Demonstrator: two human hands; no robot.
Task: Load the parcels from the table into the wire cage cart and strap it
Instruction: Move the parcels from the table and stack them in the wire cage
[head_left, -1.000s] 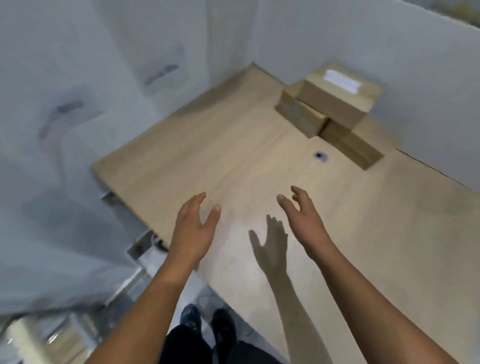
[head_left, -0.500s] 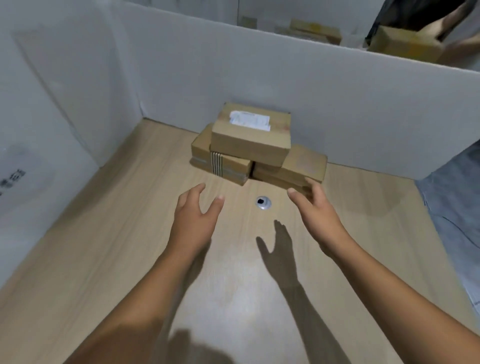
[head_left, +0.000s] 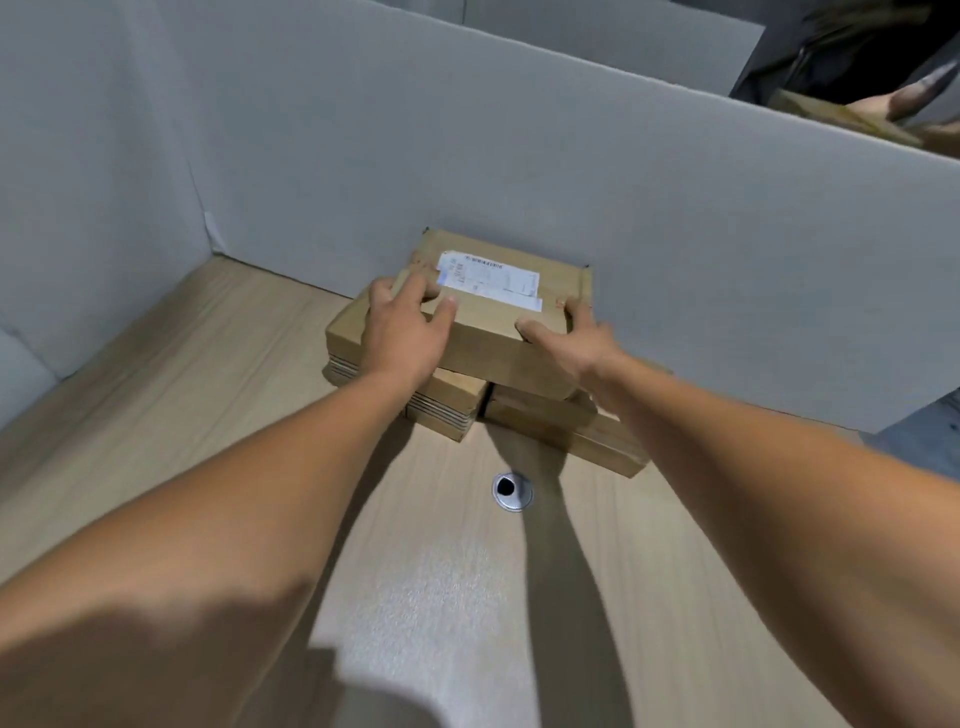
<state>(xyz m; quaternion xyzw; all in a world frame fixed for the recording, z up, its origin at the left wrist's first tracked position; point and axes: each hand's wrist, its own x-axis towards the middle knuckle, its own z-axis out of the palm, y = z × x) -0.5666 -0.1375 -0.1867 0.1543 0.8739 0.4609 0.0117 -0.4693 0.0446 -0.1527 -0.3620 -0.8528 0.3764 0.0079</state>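
Both hands were grasping the top parcel (head_left: 496, 325). Your left hand (head_left: 402, 332) was curled over its near-left corner, thumb lying on the lid. Your right hand (head_left: 569, 343) held the near-right corner, thumb on the front edge and fingers round the side.

The top parcel rested on the lower parcels (head_left: 452, 405), which lay stacked at the far edge of the surface (head_left: 208, 415), close against the partition (head_left: 519, 156). The cart was not in view.

Recommendation for the lift: both grips sat on the near corners, so the far end would likely droop. You should have set the fingers further along the sides, or beneath, and raised it straight up before drawing it back, so as not to drag the lower parcels with it.

A white label (head_left: 488, 280) was fixed to the lid. Its print was too blurred to read. No brand marking could be made out.
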